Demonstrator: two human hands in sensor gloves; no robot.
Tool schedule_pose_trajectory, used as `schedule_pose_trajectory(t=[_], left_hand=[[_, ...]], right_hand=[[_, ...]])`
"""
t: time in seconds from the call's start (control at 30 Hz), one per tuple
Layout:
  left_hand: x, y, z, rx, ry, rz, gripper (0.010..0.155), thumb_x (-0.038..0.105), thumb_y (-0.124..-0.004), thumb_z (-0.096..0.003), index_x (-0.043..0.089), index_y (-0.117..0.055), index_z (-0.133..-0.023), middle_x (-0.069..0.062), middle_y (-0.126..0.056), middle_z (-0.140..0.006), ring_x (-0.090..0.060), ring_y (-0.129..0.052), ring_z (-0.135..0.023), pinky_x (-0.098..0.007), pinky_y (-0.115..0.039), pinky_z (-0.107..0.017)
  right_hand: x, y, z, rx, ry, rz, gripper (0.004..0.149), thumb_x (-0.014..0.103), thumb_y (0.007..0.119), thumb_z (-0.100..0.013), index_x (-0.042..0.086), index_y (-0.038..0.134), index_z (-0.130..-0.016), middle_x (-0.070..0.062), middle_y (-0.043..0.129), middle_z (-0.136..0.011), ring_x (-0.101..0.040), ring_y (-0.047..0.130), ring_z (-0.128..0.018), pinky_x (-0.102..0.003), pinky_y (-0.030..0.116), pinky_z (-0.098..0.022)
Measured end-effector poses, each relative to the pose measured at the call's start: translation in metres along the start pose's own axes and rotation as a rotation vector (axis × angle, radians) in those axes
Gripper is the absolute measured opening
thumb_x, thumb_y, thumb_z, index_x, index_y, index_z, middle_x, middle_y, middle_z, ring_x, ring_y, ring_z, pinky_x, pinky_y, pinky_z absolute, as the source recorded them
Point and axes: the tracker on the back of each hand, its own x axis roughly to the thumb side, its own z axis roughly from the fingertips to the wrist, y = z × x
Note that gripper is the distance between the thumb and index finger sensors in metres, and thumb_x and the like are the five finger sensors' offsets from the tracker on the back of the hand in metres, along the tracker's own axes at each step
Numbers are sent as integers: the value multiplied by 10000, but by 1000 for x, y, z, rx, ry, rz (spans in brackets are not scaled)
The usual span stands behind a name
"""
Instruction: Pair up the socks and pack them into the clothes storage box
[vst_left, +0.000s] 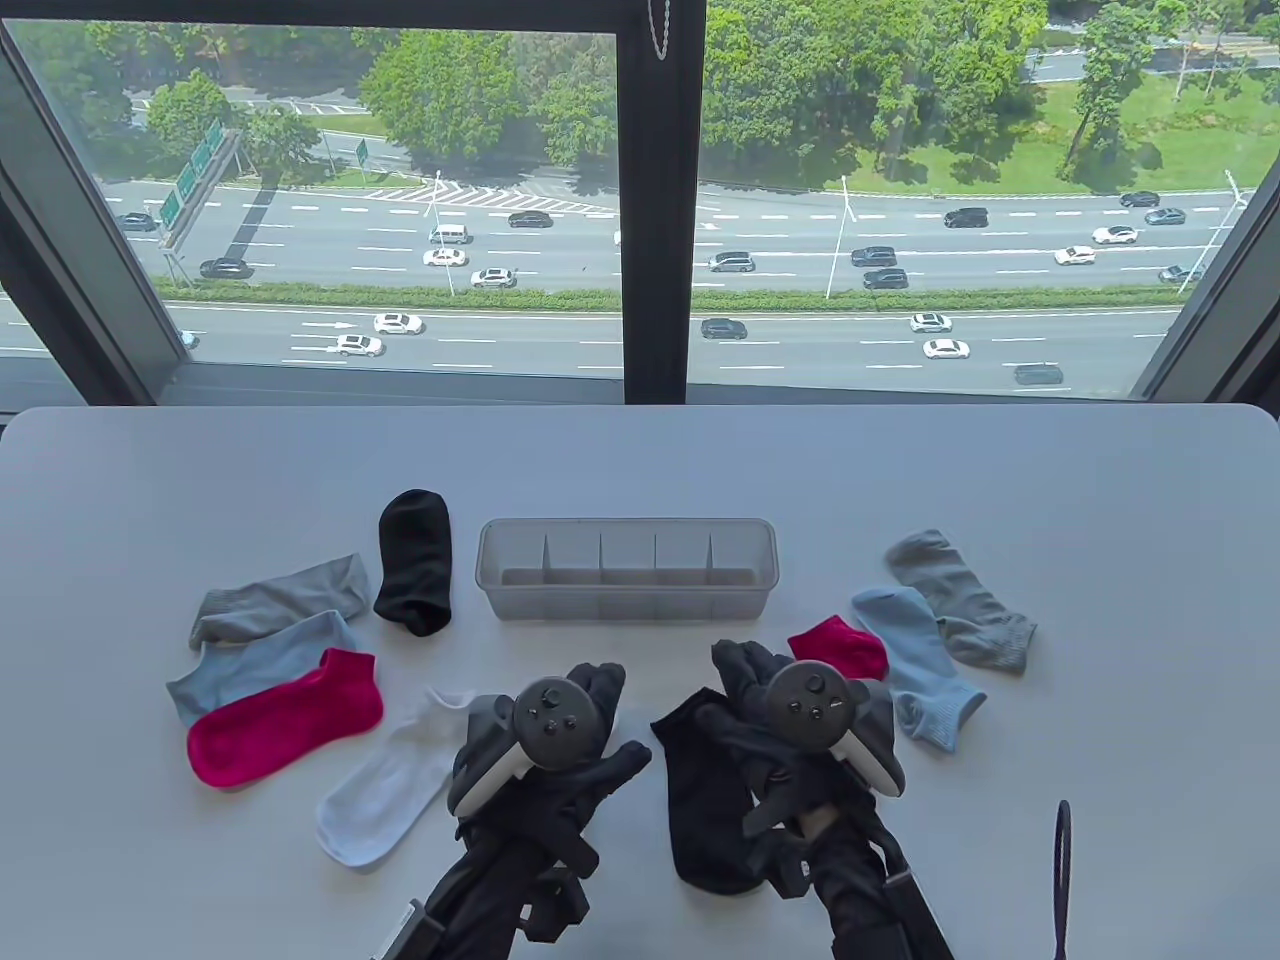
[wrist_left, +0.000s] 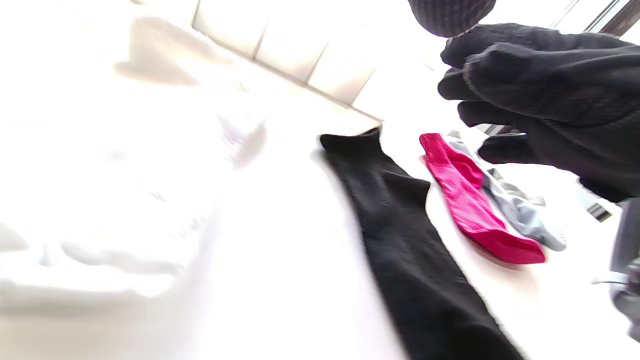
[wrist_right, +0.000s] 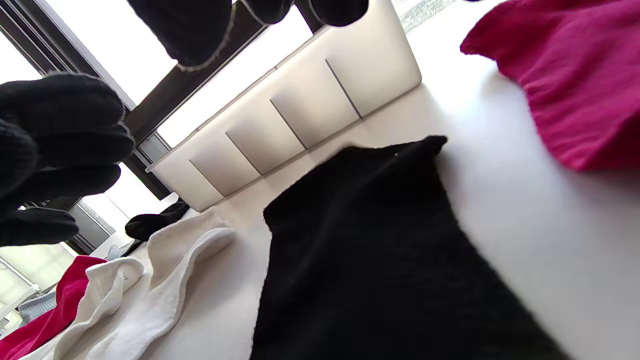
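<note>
A clear divided storage box (vst_left: 628, 570) stands at the table's middle with nothing in it. One black sock (vst_left: 700, 800) lies flat under my right hand (vst_left: 725, 690), which hovers over its cuff with relaxed fingers (wrist_right: 190, 30) and holds nothing. My left hand (vst_left: 612, 715) hangs beside it, thumb spread, also holding nothing, just right of a white sock (vst_left: 390, 780). The second black sock (vst_left: 415, 560) lies left of the box. Magenta (vst_left: 285, 715), light blue (vst_left: 260, 660) and grey (vst_left: 280, 600) socks lie at the left. Their partners, magenta (vst_left: 840, 645), light blue (vst_left: 920, 665) and grey (vst_left: 960, 600), lie at the right.
The table (vst_left: 1100, 500) is white and ends at a window behind the box. A dark strap loop (vst_left: 1062, 870) sticks up at the near right edge. The left wrist view is washed out on its left half.
</note>
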Motion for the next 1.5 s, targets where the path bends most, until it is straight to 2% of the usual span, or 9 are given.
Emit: schedule_pose_trajectory(t=[0.07, 0.13, 0.27, 0.43, 0.67, 1.1, 1.2, 1.4, 1.5], left_hand=[[-3, 9, 4, 29, 24, -19, 756, 467, -612, -588, 248, -147, -1142, -70, -28, -1220, -378, 1, -1142, -718, -118, -758], [-10, 18, 6, 51, 59, -16, 744, 457, -600, -594, 249, -139, -1139, -59, -10, -1214, -359, 25, -1138, -704, -94, -758], [-34, 44, 17, 123, 139, 82, 676, 378, -565, -617, 258, -153, -1139, -52, -24, -1215, -353, 10, -1140, -689, -110, -768], [-70, 81, 24, 240, 229, 140, 662, 330, -585, -623, 245, -186, -1144, -54, -66, -1228, -350, -26, -1155, -682, -124, -780], [-122, 113, -23, 46, 459, -192, 673, 299, -630, -613, 284, -198, -1129, 1, -77, -1227, -299, -26, -1164, -655, -111, -799], [-178, 65, -112, -233, 670, -323, 581, 278, -642, -610, 405, -331, -1085, 59, -134, -1225, -237, -35, -1174, -649, -76, -805], [-178, 74, -105, 10, 568, -305, 409, 271, -632, -593, 286, -623, -1002, 8, -496, -1205, -268, -294, -1202, -671, -215, -819], [-150, 133, -52, 234, 346, -37, 418, 353, -636, -588, 133, -785, -910, -141, -809, -1032, -433, -666, -1049, -703, -431, -770], [-111, 152, -18, 286, 165, -18, 427, 374, -629, -594, 123, -844, -865, -148, -902, -947, -448, -812, -934, -674, -586, -713]], right_hand=[[13, -5, 4, -9, -35, 32, 617, 377, 631, -615, 97, 466, -1139, -342, 442, -1170, -568, 307, -1042, -757, 371, -684], [23, 3, 4, 150, -37, 81, 590, 388, 596, -623, 67, 548, -1116, -322, 634, -1129, -547, 453, -1046, -759, 384, -682], [17, 44, -5, 486, 64, 281, 620, 406, 496, -624, 27, 451, -1113, -276, 592, -1128, -495, 419, -1065, -727, 277, -699], [24, 38, -5, 329, -4, 101, 644, 411, 481, -628, 108, 249, -1147, -286, 280, -1203, -507, 149, -1067, -705, 163, -701], [31, 27, -2, 215, -50, 242, 667, 438, 515, -626, 126, 242, -1149, -255, 125, -1195, -488, -5, -1025, -689, 113, -698], [32, 22, -4, 183, -69, 224, 676, 442, 545, -623, 146, 238, -1148, -229, 58, -1191, -469, -51, -1015, -696, 108, -699], [32, 22, -5, 174, -67, 210, 670, 441, 542, -624, 152, 242, -1148, -228, 53, -1190, -470, -55, -1013, -699, 112, -701], [36, 20, -3, 120, -88, 205, 679, 443, 545, -623, 138, 241, -1148, -264, 87, -1189, -527, 15, -1016, -721, 166, -704], [47, 15, 3, 24, -154, 156, 708, 454, 576, -613, 122, 241, -1141, -286, 316, -1186, -547, 266, -1044, -730, 309, -714]])
